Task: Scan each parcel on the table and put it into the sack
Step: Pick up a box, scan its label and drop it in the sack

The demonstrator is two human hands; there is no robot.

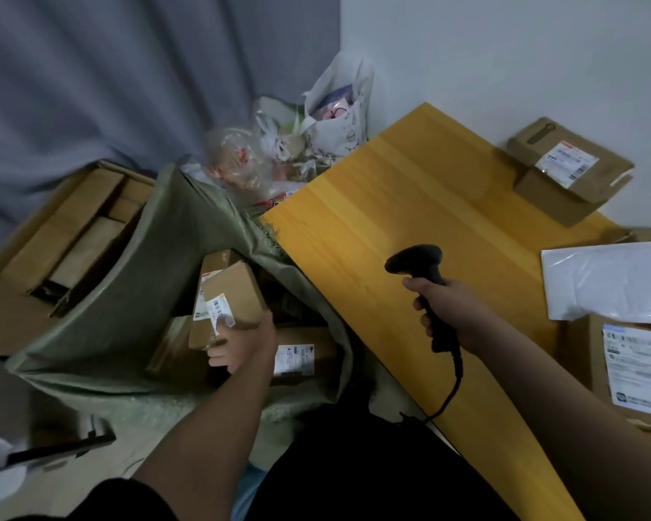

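Left hand [241, 342] grip pinching small labelled carton [228, 302] inside green woven sack [128, 280] mouth, 9 o'clock of tabletop [373, 204]. Lower onto cartons below (don't drop), then release. Right hand [451, 310] grip wrapped round barcode scanner [425, 272].

Your two forearms are bare from elbow to wrist. A dark, short sleeve [128, 498] shows at seven o'clock on your left arm, and dark clothing [354, 464] covers your lap at six o'clock. No gloves on either hand.
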